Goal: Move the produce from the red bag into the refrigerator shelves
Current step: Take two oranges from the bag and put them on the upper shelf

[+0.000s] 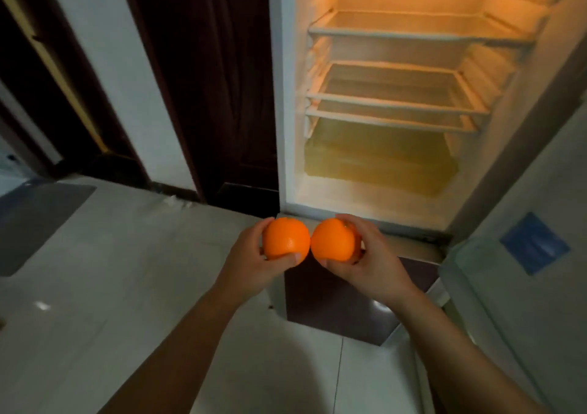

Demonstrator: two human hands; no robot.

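Observation:
My left hand (251, 265) grips an orange (285, 238), and my right hand (373, 259) grips a second orange (333, 238). The two fruits touch side by side in front of me, just below the open refrigerator (286, 95). Its lit interior shows an upper shelf (413, 35), a middle shelf (394, 102) and a lower shelf (390, 121) close beneath it, all bare. A yellowish drawer (381, 159) sits at the bottom. The red bag is out of view.
The open refrigerator door (524, 254) stands at my right with a blue label (535, 243). A dark wooden door (206, 79) is left of the refrigerator. A grey mat (35, 219) lies on the pale tiled floor (127, 270) at far left.

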